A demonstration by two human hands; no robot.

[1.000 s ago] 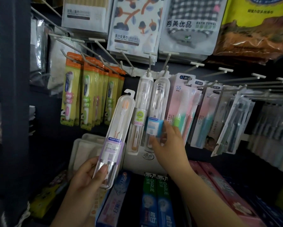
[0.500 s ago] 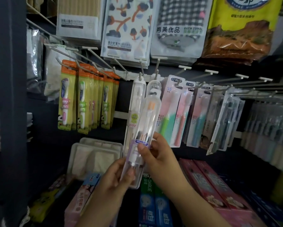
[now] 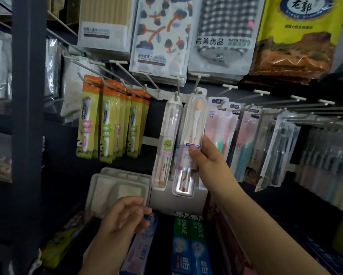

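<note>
Toothbrush case (image 3: 188, 143) | now in right grip (image 3: 208, 161) alone, clasped mid-body | left grip (image 3: 125, 215) released, 7 o'clock | tab at hook (image 3: 197, 83), 12 o'clock: hanging nearly done

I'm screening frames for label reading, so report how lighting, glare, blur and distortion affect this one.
Head view: dim overall, and the bottom shelf is darkest. Head view: glare whitens the foot of the case that the right hand grips. Head view: the packs at the right edge and the left hand look soft. Head view: the wide lens stretches things toward the corners.
</note>
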